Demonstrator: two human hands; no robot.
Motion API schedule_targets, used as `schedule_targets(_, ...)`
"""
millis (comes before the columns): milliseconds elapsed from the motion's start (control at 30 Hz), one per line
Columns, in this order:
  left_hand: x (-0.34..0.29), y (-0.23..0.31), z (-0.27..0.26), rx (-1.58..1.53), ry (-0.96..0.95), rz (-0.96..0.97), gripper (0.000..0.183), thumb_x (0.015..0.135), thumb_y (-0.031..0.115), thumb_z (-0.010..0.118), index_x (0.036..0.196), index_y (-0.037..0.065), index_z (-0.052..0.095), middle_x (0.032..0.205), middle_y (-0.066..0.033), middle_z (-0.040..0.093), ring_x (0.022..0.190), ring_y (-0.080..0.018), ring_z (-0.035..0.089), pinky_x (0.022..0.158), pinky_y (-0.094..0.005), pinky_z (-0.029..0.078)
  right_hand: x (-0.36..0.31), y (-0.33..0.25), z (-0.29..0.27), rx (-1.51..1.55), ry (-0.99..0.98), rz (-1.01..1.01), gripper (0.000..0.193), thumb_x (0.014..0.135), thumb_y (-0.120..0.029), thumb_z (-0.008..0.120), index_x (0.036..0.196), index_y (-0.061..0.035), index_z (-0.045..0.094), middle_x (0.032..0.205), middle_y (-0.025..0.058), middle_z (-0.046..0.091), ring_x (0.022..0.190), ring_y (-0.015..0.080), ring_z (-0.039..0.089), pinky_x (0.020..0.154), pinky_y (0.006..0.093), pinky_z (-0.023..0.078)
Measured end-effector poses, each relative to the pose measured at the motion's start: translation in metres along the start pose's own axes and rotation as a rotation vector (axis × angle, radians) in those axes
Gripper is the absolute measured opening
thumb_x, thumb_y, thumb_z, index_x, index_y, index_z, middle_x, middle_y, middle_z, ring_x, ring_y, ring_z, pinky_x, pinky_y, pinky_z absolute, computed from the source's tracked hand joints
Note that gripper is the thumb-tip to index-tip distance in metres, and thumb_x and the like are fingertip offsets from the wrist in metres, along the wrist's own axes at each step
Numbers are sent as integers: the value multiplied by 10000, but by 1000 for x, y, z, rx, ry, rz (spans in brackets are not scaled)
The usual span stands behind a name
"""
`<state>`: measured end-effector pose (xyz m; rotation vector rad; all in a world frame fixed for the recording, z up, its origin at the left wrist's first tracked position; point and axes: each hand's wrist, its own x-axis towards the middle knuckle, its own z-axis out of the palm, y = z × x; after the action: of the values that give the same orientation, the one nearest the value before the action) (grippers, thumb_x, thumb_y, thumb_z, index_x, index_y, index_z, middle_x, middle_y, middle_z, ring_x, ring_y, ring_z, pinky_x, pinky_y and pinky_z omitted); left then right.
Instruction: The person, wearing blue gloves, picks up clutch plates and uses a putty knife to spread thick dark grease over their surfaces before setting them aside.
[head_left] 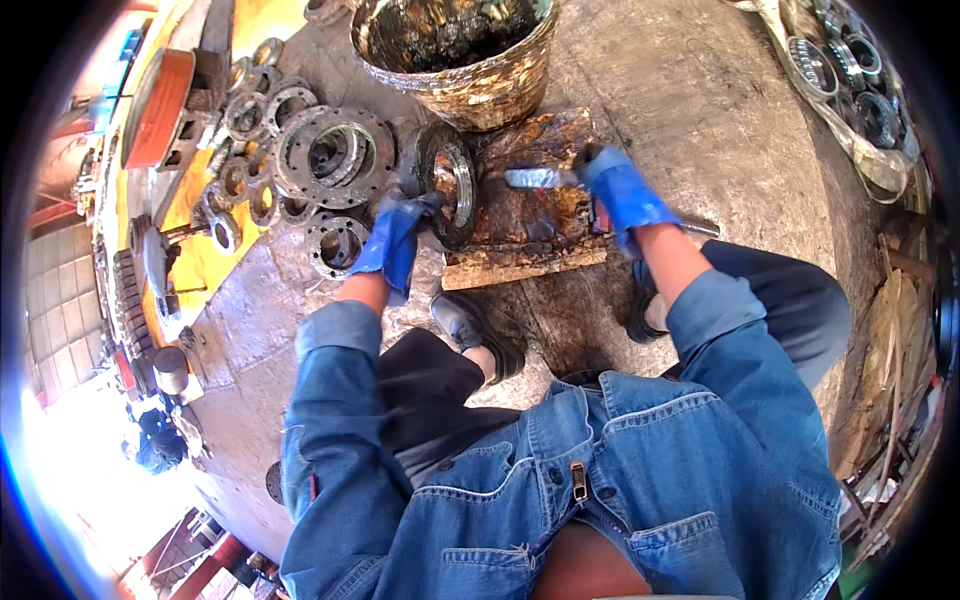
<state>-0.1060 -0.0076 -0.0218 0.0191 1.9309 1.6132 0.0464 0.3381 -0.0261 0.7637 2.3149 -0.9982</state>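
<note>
My left hand (398, 235), in a blue glove, is closed on the near-left edge of a thick, greasy metal ring (462, 190). The ring stands tilted at the left side of a grease-stained wooden board (525, 265). Over the board, my blue-gloved right hand (618, 195) grips a scraper, whose flat pale blade (540, 178) points left toward the ring with a gap between them. Its handle is mostly hidden by the glove. Just beyond my right wrist lies a metal rod (700, 228), partly covered by my arm.
A grease-caked bucket (480, 85) stands behind the board. Flanges (375, 150) and several smaller rings (245, 115) lie to the left, near an orange metal part (163, 108). At the far right a sack (880, 180) holds bearings (845, 65). My shoes (470, 325) flank the board's near side.
</note>
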Motion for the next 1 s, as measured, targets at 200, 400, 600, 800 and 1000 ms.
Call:
schedule_targets(200, -56, -13, 35, 19, 114, -6, 464, 719, 33, 779, 1151, 39, 612, 958, -84, 685, 745, -192, 642, 606, -338, 535, -73, -52, 62, -497, 22, -173, 298, 884, -212, 555, 1125, -59, 638, 1112, 156, 652, 1066, 313, 612, 780, 525, 497)
schedule_targets(400, -85, -36, 87, -41, 278, 53, 399, 701, -44, 742, 1078, 52, 656, 880, -66, 689, 749, -197, 639, 595, -351, 529, -101, -22, 77, -655, -163, -184, 340, 884, -130, 519, 1210, -72, 594, 1154, 133, 653, 1032, 331, 639, 705, 535, 518)
schedule_targets(600, -93, -62, 31, 173, 215, 11, 539, 653, 96, 850, 1138, 34, 623, 1012, -87, 690, 864, -165, 644, 778, -333, 533, -123, -44, 89, -590, -99, -276, 311, 838, -174, 587, 1120, -75, 671, 1129, 147, 672, 1014, 326, 660, 748, 516, 526)
schedule_targets(800, -71, 0, 41, 823, 387, 446, 749, 626, 41, 821, 1301, -3, 500, 1167, -120, 637, 998, -183, 620, 870, -315, 513, -62, 17, 111, -354, -98, -201, 308, 787, -244, 618, 1028, -68, 693, 1042, 154, 686, 961, 323, 660, 774, 440, 525)
schedule_targets(1000, -10, 7, -3, 280, 145, 159, 868, 597, -77, 758, 1387, -16, 403, 1261, -114, 584, 1104, -199, 575, 935, -320, 484, -6, 39, 136, -48, -92, -258, 330, 892, -342, 589, 1035, -58, 675, 931, 132, 693, 814, 267, 656, 700, 401, 495)
